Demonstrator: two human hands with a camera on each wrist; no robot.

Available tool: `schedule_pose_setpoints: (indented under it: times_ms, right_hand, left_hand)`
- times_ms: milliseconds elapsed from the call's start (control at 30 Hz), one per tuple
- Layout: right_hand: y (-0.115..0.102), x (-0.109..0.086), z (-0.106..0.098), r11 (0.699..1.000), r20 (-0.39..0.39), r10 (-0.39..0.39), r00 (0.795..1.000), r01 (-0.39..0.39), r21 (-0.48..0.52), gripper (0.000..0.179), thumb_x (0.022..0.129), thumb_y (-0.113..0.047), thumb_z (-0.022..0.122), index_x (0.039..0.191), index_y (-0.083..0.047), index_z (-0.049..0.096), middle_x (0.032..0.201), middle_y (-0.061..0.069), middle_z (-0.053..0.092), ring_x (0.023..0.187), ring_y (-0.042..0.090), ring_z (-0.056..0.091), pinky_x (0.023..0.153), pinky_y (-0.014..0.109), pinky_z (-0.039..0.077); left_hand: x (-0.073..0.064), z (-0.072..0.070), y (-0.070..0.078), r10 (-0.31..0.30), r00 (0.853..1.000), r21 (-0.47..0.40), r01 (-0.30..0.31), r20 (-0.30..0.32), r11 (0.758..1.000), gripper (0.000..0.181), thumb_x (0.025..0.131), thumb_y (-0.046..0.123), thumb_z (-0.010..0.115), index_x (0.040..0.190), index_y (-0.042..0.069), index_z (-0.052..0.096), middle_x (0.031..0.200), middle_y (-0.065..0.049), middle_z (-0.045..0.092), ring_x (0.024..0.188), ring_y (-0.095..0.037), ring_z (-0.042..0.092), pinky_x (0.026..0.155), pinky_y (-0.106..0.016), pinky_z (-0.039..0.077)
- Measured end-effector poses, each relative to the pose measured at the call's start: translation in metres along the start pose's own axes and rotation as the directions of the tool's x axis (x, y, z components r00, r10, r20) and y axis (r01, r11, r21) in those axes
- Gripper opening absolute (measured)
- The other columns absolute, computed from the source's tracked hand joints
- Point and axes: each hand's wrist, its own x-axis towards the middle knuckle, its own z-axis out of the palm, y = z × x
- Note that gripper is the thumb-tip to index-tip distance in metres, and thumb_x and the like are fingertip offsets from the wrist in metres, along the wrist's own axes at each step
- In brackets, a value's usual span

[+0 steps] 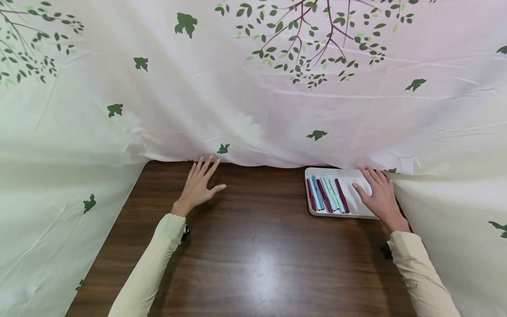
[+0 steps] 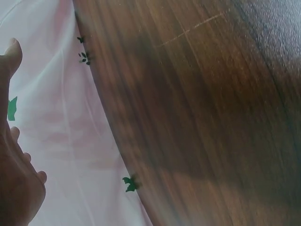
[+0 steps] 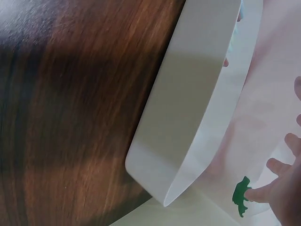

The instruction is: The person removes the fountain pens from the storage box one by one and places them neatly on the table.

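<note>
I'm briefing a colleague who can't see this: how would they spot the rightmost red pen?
On the brown table, find the white tray at the far right. Pens lie side by side in its left half. The red pen ends the row on the right, bare tray beside it; other red ones have pens to their right.

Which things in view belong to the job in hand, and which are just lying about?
Likely the job:
white tray, nearest the right hand
pen-like sticks, side by side in it

Likely just surroundings:
wooden tabletop
printed cloth behind
</note>
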Motion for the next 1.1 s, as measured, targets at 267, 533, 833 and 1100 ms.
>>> schedule_pose_setpoints:
  times_ms: [267, 533, 833, 1100]
  right_hand:
    - [0.008, -0.002, -0.002, 1.0, -0.008, 0.017, 1.0, -0.017, 0.015, 0.067, 0.104, -0.033, 0.064, 0.16, -0.004, 0.04, 0.162, 0.031, 0.037, 0.147, 0.059, 0.028, 0.112, 0.079, 0.02]
    - [0.017, -0.004, 0.001, 0.999, -0.049, -0.003, 0.999, 0.005, 0.032, 0.064, 0.104, -0.029, 0.065, 0.157, -0.003, 0.044, 0.158, 0.033, 0.041, 0.142, 0.06, 0.035, 0.115, 0.073, 0.025]
    - [0.03, -0.009, 0.0, 1.0, -0.084, 0.002, 0.996, -0.001, 0.013, 0.055, 0.099, -0.017, 0.07, 0.147, 0.004, 0.054, 0.145, 0.042, 0.048, 0.131, 0.062, 0.045, 0.109, 0.071, 0.034]
    - [0.025, -0.014, -0.004, 0.996, 0.023, 0.081, 0.996, -0.08, -0.039, 0.047, 0.102, -0.017, 0.066, 0.142, 0.004, 0.057, 0.144, 0.044, 0.044, 0.129, 0.065, 0.042, 0.106, 0.074, 0.033]
  left_hand:
    - [0.003, 0.004, 0.007, 0.013, 1.0, 0.0, -0.013, 0.027, 1.0, 0.09, 0.097, 0.052, 0.071, 0.167, 0.018, 0.027, 0.175, -0.013, 0.016, 0.159, -0.047, 0.01, 0.127, -0.064, 0.01]
    - [0.008, 0.009, 0.014, 0.042, 0.999, -0.012, -0.041, 0.018, 0.999, 0.09, 0.095, 0.049, 0.074, 0.167, 0.017, 0.029, 0.175, -0.013, 0.018, 0.16, -0.046, 0.011, 0.127, -0.063, 0.009]
    - [0.01, 0.014, 0.019, 0.054, 0.998, -0.009, -0.054, 0.026, 0.999, 0.089, 0.096, 0.049, 0.072, 0.167, 0.019, 0.028, 0.174, -0.013, 0.02, 0.161, -0.043, 0.009, 0.127, -0.063, 0.01]
    - [0.009, 0.018, 0.023, 0.063, 0.997, -0.023, -0.063, 0.039, 0.998, 0.089, 0.097, 0.05, 0.071, 0.168, 0.022, 0.026, 0.174, -0.013, 0.021, 0.16, -0.044, 0.012, 0.128, -0.063, 0.008]
